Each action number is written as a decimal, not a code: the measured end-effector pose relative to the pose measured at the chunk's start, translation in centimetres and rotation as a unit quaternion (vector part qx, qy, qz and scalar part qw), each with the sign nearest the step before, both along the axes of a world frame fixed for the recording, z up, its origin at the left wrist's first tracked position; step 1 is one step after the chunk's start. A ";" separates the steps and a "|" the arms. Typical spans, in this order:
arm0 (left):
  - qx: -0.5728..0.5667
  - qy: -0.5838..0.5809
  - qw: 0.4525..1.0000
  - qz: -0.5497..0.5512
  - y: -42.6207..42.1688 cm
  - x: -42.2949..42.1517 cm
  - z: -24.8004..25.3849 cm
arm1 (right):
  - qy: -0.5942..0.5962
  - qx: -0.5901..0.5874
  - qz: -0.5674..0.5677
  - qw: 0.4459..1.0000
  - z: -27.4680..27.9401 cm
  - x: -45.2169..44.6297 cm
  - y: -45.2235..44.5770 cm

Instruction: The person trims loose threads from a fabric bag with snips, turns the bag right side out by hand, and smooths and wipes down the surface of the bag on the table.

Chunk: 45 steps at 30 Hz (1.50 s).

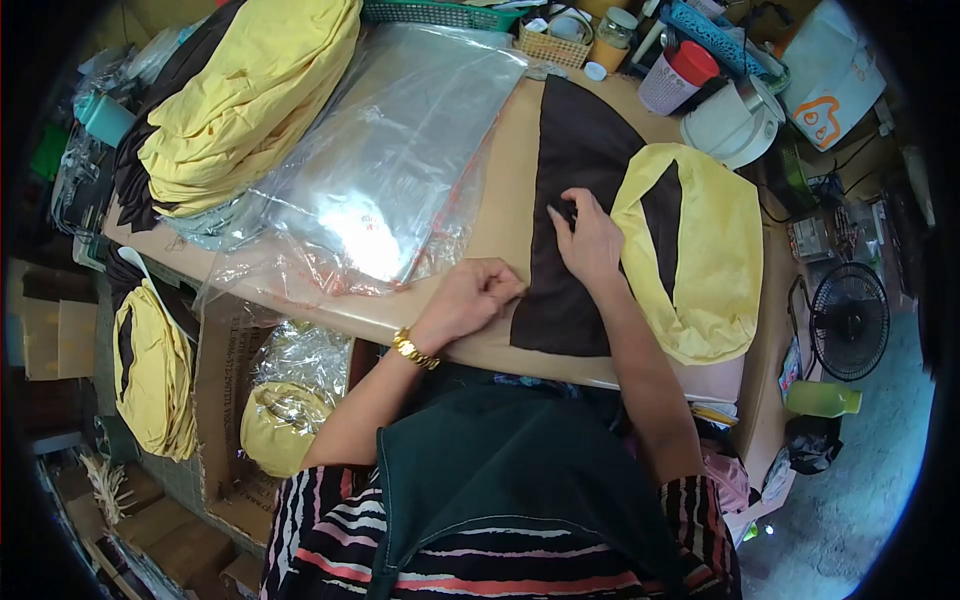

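Observation:
A dark brown piece of cloth (580,140) with one curved side lies flat on the table in front of me. My left hand (475,302), with a gold watch (414,348) at the wrist, is closed in a pinch at the cloth's left edge. What its fingertips hold is too small to make out. Over the middle of the same cloth rests my right hand (592,240), thumb and forefinger apart, the other fingers curled. Just right of it, a rounded yellow fabric piece (720,250) with a dark slit overlaps the brown cloth.
Clear plastic bags (370,170) cover the table's left part, beside a yellow fabric stack (240,110). A basket (553,45), cup (665,85) and white roll (730,125) line the back. A cardboard box (225,400) stands below left; a fan (850,320) is at right.

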<state>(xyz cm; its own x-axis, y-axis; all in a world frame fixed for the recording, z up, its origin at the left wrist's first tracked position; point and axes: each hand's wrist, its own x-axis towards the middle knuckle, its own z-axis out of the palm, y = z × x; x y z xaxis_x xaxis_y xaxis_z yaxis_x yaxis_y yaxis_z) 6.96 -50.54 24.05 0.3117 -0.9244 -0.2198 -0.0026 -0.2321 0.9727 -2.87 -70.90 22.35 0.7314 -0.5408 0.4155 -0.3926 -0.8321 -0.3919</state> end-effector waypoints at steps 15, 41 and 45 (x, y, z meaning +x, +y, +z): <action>-0.097 0.230 0.953 0.172 1.9 1.6 1.1 | 0.045 0.021 0.113 0.992 9.9 -2.0 5.1; 0.022 -0.054 0.997 0.049 1.3 0.8 0.8 | 0.026 -0.002 -0.009 1.000 0.8 -1.6 0.0; 0.021 -0.056 0.995 0.080 2.0 1.1 0.9 | 0.038 -0.004 0.013 0.999 1.1 -0.8 -0.7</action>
<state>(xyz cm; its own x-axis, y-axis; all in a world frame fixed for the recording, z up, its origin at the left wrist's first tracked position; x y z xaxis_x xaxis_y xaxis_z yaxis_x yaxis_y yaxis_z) 8.05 -48.54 24.98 0.4783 -0.8518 -0.2137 -0.0695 -0.2794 0.9577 -3.62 -71.65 23.50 0.7750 -0.5177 0.3624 -0.3986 -0.8455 -0.3553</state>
